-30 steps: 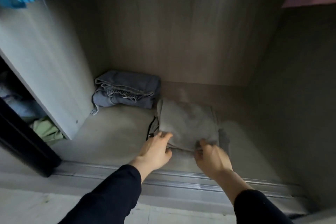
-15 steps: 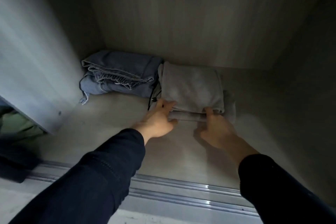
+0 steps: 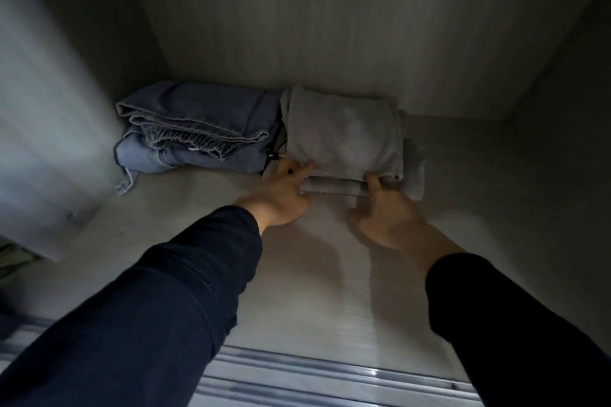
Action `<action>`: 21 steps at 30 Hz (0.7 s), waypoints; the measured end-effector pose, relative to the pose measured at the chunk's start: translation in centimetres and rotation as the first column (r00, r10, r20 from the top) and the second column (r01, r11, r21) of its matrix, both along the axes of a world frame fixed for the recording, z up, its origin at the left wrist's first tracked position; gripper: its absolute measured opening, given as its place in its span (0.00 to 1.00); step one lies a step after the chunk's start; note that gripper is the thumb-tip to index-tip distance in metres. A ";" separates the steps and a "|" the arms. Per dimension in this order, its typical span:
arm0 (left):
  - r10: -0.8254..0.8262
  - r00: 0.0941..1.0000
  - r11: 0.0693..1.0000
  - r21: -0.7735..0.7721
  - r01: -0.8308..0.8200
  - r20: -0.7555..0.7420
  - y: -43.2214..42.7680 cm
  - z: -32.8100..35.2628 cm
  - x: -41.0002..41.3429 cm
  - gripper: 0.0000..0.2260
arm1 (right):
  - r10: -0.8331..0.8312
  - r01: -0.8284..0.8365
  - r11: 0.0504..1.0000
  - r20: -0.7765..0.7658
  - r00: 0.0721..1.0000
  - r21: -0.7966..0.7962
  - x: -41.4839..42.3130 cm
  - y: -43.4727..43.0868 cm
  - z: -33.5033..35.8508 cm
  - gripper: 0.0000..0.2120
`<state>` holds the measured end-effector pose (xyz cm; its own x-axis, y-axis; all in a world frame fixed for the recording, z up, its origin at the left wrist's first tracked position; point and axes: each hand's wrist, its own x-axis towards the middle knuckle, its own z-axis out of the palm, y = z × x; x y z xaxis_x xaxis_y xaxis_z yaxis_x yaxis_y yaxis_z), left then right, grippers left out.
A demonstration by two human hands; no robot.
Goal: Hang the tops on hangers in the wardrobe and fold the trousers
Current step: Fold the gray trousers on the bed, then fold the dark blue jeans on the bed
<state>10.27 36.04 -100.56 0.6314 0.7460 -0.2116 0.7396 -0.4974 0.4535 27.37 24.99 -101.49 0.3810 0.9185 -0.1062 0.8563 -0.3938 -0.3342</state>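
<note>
The grey trousers have slid deeper, now at frame centre on the wardrobe floor, touching the jeans: a neat, thick folded square. The left hand and right hand each pinch its near edge.

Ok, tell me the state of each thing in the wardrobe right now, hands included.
Grey trousers: folded, lying on the wardrobe floor, against the denim trousers.
Denim trousers: folded, in the back left corner.
Left hand: grips the grey trousers' front left edge.
Right hand: grips their front right edge.
</note>
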 end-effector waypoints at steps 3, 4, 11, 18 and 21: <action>-0.057 0.992 0.996 -0.068 0.050 -0.113 -1.9 -0.1 -0.9 0.31 | 0.028 -0.033 0.997 -0.073 0.997 -0.066 -0.2 -0.6 0.6 0.42; -0.066 0.988 0.994 -0.101 0.052 -0.138 -2.7 -0.1 -1.4 0.31 | 0.043 -0.051 0.996 -0.096 0.994 -0.075 -0.5 -1.2 0.7 0.42; -0.020 0.992 0.999 -0.041 0.015 -0.126 -8.5 2.5 -3.7 0.25 | -0.060 0.038 0.994 -0.219 0.974 -0.101 -3.9 -9.2 2.2 0.35; -0.182 0.979 0.983 -0.045 0.178 -0.090 -17.5 11.6 -3.7 0.22 | -0.214 0.198 0.976 -0.269 0.939 -0.087 -8.1 -19.9 11.7 0.31; -0.248 0.965 0.969 -0.030 0.247 -0.085 -21.3 17.3 -3.7 0.21 | -0.275 0.265 0.961 -0.285 0.918 -0.074 -9.4 -24.9 17.6 0.30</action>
